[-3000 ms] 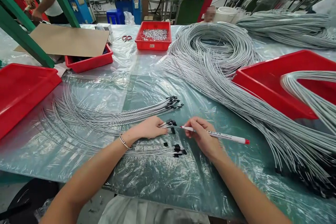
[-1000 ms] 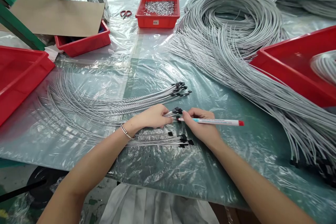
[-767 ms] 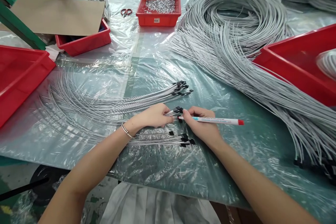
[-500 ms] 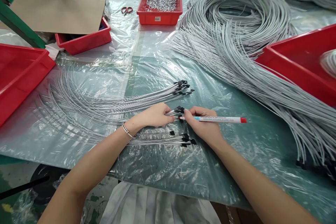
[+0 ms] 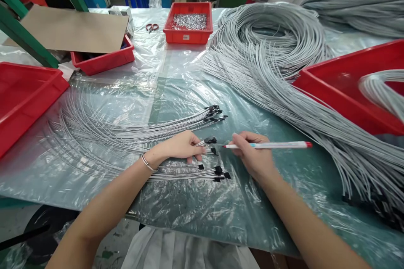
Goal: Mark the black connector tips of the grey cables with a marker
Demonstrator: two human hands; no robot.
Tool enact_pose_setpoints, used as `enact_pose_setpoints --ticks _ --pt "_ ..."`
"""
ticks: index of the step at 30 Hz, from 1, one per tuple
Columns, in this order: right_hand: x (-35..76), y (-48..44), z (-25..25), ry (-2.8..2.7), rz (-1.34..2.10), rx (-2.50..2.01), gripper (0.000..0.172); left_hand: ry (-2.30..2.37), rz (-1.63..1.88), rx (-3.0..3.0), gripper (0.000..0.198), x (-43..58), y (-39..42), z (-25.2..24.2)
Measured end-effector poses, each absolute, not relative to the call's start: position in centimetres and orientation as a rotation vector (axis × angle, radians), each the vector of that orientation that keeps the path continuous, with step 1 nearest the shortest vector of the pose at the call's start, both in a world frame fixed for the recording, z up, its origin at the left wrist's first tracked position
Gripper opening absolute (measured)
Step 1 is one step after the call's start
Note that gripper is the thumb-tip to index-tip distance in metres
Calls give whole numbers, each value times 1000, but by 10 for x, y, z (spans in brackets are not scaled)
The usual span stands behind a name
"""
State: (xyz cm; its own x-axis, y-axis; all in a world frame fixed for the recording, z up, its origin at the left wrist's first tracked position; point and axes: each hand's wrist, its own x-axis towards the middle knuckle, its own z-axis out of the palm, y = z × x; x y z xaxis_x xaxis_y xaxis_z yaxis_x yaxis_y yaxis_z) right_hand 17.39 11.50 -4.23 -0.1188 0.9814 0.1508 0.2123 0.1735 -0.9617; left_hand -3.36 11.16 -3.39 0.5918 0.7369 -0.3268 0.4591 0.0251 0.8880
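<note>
My left hand (image 5: 182,146) is closed around a few thin grey cables, whose black connectors (image 5: 210,140) stick out past the fingertips. In my right hand (image 5: 255,155) is a white marker pen (image 5: 280,145) with a red end; its red tip points left, a short way from the connectors and not touching them. Behind my left hand lies a bundle of cables (image 5: 170,124) with black connectors at the right end. Nearer to me, a smaller group of cables (image 5: 189,174) lies flat, its connectors also facing right.
A large coil of grey cables (image 5: 268,63) spreads across the right side beside a red bin (image 5: 347,88). At the back stand a red tray (image 5: 188,37) of small metal parts and red-handled snips (image 5: 152,27). Cardboard (image 5: 75,29) covers another red bin (image 5: 104,64). A person stands at the far left.
My right hand has moved the pen rightward, away from the connectors. The fingers of my left hand have shifted on the cables, and one connector now sits lower, apart from the others.
</note>
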Motion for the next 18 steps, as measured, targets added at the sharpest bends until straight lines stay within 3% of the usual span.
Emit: enact_pose_setpoints --ticks 10,18 --pt "173 113 -33 -1211 1275 -984 36 1046 389 1686 51 -38 110 -32" --pt "169 118 -50 -1440 1130 -1070 36 1037 400 1548 40 -33 114 -39"
